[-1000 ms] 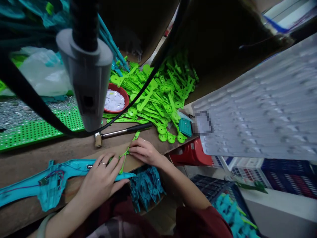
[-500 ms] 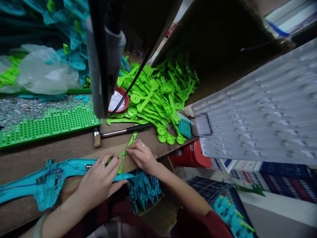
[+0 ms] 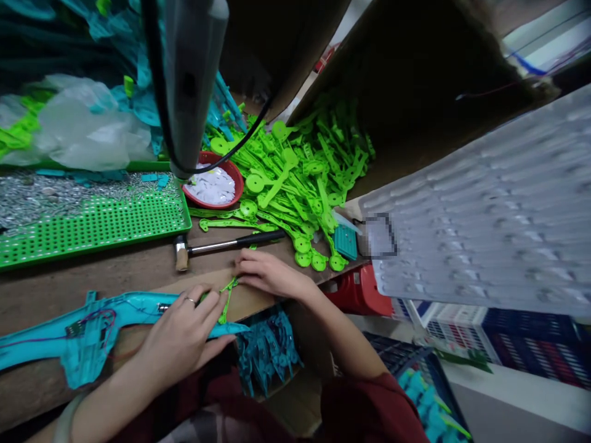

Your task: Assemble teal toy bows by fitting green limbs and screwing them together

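Note:
A long teal plastic shell (image 3: 69,332) with wires inside lies along the near edge of the wooden bench (image 3: 120,274). My left hand (image 3: 182,335) lies on its right end, fingers spread and pressing down, a ring on one finger. A thin green plastic strip (image 3: 227,301) crosses the shell between my hands. My right hand (image 3: 265,274) lies flat over the strip's far end, fingers stretched toward the left.
A small hammer (image 3: 221,245) lies just beyond my hands. Behind it are a green perforated tray (image 3: 92,227) with metal bits, a red bowl (image 3: 213,184) of white discs and a heap of green parts (image 3: 300,178). A grey tool (image 3: 191,80) hangs overhead. Teal parts (image 3: 265,347) fill a box below.
My right hand has slid a little up and left over the green strip and flattened. The hanging grey tool has swung right across the view. My left hand stays on the shell.

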A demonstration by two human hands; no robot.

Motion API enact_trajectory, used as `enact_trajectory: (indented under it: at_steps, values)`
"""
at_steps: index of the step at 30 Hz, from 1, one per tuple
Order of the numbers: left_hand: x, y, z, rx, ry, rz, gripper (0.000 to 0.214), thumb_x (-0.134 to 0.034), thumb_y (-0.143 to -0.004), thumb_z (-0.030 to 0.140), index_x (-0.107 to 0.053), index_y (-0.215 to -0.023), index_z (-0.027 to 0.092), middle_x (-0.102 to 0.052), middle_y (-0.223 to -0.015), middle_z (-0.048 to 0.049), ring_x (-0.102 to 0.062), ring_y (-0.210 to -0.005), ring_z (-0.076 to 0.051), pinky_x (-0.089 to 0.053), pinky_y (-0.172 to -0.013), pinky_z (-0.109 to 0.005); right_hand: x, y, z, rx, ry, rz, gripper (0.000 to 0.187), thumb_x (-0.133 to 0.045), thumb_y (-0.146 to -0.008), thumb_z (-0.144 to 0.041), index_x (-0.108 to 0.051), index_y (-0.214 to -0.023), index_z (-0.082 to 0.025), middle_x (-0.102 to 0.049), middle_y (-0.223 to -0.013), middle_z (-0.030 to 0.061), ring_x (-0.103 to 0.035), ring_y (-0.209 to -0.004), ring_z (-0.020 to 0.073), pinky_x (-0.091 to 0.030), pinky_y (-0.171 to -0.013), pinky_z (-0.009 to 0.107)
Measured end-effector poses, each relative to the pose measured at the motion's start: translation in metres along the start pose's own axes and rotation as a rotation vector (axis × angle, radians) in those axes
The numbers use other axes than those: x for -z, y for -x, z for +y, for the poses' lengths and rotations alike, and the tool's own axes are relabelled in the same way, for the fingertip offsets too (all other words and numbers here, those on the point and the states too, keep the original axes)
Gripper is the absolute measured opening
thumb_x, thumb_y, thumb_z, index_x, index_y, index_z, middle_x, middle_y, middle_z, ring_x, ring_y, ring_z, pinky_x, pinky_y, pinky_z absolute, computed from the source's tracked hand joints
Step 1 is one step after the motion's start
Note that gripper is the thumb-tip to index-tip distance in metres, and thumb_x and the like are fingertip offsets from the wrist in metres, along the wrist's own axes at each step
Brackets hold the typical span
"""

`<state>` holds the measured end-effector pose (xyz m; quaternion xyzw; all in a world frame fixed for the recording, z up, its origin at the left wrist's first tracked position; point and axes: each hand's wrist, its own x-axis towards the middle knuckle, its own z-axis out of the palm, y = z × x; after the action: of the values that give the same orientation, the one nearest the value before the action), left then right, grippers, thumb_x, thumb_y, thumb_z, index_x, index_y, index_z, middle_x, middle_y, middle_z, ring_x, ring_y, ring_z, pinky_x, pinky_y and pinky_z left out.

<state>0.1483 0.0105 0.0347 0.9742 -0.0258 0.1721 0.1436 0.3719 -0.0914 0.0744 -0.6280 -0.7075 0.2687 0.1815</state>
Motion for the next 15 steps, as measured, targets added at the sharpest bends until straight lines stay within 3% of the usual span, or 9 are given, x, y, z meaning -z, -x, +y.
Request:
enact_trajectory:
  at_steps: [4, 8, 11, 15]
  values:
    - [-0.003, 0.003, 0.002, 0.007, -0.032, 0.057, 0.052, -0.050, -0.094, 0.048, -0.059, -0.125, 0.007, -0.063, -0.109, -0.0137, -0.053, -0.103, -0.031, -0.047, -0.083, -0.040, 0.023, -0.018, -0.006, 0.061, 0.047, -0.213, 0.011, -0.055, -0.093, -0.018, -0.061, -0.084, -0.014, -0.057, -0.095, 0.0062, -0.055, -0.085, 0.0151, -0.044, -0.074, 0.024]
    - [-0.003, 0.002, -0.001, -0.001, -0.064, 0.121, 0.052, -0.045, -0.096, 0.051, -0.059, -0.125, 0.010, -0.064, -0.111, -0.0114, -0.055, -0.104, -0.027, -0.047, -0.083, -0.035, 0.040, -0.033, -0.004, 0.151, 0.041, -0.334, 0.009, -0.060, -0.091, -0.018, -0.062, -0.084, -0.013, -0.059, -0.093, 0.0060, -0.056, -0.083, 0.0143, -0.043, -0.072, 0.022]
    - [-0.005, 0.002, -0.004, -0.025, -0.101, 0.140, 0.049, -0.050, -0.093, 0.051, -0.061, -0.122, 0.013, -0.066, -0.112, -0.0100, -0.057, -0.103, -0.026, -0.049, -0.081, -0.032, 0.039, -0.047, 0.001, 0.145, 0.088, -0.379, 0.009, -0.064, -0.087, -0.018, -0.061, -0.080, -0.013, -0.059, -0.089, 0.0047, -0.055, -0.080, 0.0140, -0.041, -0.070, 0.021]
    - [-0.016, 0.003, -0.010, -0.066, -0.155, 0.182, 0.049, -0.054, -0.090, 0.052, -0.064, -0.119, 0.014, -0.067, -0.108, -0.0110, -0.060, -0.099, -0.026, -0.052, -0.076, -0.032, 0.029, -0.065, -0.003, 0.081, 0.132, -0.538, 0.016, -0.073, -0.080, -0.020, -0.060, -0.072, -0.013, -0.060, -0.080, 0.0014, -0.051, -0.069, 0.0123, -0.037, -0.060, 0.022]
